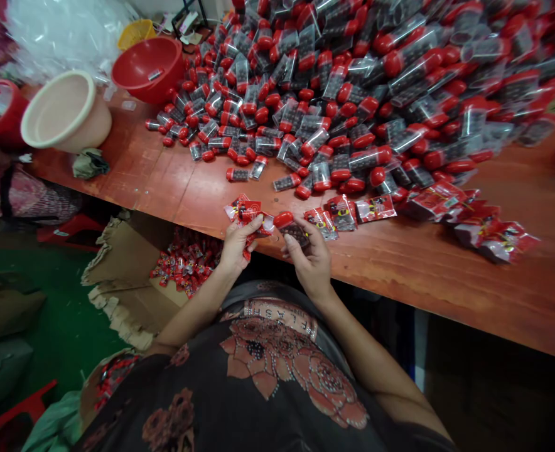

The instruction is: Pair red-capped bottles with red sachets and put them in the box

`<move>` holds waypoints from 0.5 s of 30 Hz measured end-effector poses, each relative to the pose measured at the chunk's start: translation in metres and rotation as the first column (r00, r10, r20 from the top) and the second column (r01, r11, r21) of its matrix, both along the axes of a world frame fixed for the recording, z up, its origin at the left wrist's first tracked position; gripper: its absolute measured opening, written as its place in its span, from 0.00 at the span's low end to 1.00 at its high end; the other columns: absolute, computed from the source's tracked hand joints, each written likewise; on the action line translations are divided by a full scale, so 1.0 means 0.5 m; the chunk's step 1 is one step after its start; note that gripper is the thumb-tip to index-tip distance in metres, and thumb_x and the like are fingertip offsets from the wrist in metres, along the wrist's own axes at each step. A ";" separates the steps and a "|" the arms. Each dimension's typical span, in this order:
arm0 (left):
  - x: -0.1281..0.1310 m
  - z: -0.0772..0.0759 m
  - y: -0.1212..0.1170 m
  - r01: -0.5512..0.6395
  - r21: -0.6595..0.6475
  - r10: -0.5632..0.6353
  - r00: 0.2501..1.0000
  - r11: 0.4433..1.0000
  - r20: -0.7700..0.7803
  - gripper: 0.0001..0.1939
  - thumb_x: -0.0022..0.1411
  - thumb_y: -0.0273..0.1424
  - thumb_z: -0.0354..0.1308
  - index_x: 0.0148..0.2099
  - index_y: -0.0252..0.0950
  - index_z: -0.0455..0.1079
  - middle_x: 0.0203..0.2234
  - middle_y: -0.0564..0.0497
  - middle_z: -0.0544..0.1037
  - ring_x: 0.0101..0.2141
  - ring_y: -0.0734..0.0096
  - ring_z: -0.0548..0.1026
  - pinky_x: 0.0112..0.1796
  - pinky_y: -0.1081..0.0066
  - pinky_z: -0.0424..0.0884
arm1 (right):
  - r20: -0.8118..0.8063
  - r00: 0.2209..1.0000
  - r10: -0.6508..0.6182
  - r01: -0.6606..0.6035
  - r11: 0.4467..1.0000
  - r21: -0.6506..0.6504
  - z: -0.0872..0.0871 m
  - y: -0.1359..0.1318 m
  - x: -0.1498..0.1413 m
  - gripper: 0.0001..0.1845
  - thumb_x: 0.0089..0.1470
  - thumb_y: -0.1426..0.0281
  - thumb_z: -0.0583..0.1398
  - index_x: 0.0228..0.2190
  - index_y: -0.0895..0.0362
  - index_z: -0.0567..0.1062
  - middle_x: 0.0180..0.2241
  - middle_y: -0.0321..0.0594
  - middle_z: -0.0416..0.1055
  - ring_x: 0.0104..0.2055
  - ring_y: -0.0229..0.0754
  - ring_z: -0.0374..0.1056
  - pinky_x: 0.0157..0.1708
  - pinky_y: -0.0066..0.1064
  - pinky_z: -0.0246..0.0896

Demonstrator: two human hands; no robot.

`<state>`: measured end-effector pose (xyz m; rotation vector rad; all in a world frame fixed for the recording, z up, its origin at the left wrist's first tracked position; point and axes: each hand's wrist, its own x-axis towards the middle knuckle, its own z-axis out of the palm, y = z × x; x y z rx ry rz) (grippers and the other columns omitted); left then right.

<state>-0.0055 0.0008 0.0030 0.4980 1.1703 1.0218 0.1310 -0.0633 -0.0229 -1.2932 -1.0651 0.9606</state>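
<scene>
Over the near edge of the table (447, 276), below the heap (306, 116), the left hand (236, 245) pinches a packet (265, 227) and the right hand (314, 260) grasps a tube (295, 234). That tube lies just right of the packet, its long axis slanting, red cap (283, 219) toward the left hand; whether cap and packet touch, I cannot tell

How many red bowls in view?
2: one red bowl between the cream bowl and the pile of red-capped tubes, another red bowl at the picture's left edge. Others may be hidden.
</scene>
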 end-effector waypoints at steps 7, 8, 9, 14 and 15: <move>0.002 0.006 -0.003 -0.011 0.004 0.011 1.000 1.000 -0.011 0.20 0.39 0.35 0.73 0.33 0.32 0.70 0.24 0.53 0.76 0.20 0.80 0.73 0.12 0.80 0.45 | -0.017 1.000 -0.004 0.003 1.000 -0.025 0.002 0.000 0.003 0.24 0.58 0.68 0.58 0.56 0.43 0.66 0.42 0.40 0.71 0.35 0.41 0.70 0.31 0.36 0.74; 0.002 0.005 -0.004 -0.009 0.009 0.009 1.000 1.000 -0.015 0.20 0.39 0.35 0.73 0.33 0.32 0.70 0.24 0.53 0.76 0.20 0.80 0.73 0.12 0.80 0.45 | -0.021 1.000 -0.005 0.005 1.000 -0.027 0.003 0.000 0.003 0.24 0.58 0.68 0.58 0.55 0.43 0.66 0.42 0.40 0.71 0.35 0.40 0.70 0.31 0.36 0.74; 0.002 0.005 -0.004 -0.008 0.015 0.008 1.000 1.000 -0.020 0.20 0.40 0.35 0.73 0.33 0.32 0.70 0.25 0.53 0.76 0.20 0.81 0.72 0.12 0.80 0.45 | -0.027 1.000 -0.006 0.005 1.000 -0.028 0.003 0.000 0.003 0.24 0.58 0.67 0.58 0.55 0.43 0.66 0.42 0.40 0.71 0.34 0.40 0.70 0.31 0.35 0.74; 0.003 0.003 -0.004 -0.038 0.050 0.041 0.997 0.998 -0.065 0.19 0.40 0.36 0.73 0.31 0.33 0.69 0.23 0.55 0.74 0.18 0.83 0.69 0.12 0.79 0.46 | -0.060 0.998 0.007 -0.008 1.000 -0.026 0.001 -0.001 0.002 0.23 0.58 0.67 0.58 0.55 0.42 0.67 0.44 0.39 0.70 0.30 0.37 0.69 0.31 0.36 0.73; 0.003 0.003 -0.003 -0.047 0.056 0.051 0.996 0.997 -0.072 0.19 0.40 0.35 0.73 0.31 0.33 0.69 0.22 0.55 0.74 0.18 0.83 0.68 0.12 0.79 0.46 | -0.060 0.998 0.009 -0.010 1.000 -0.024 0.000 -0.002 0.002 0.22 0.58 0.66 0.58 0.55 0.42 0.67 0.44 0.39 0.70 0.30 0.36 0.69 0.31 0.36 0.73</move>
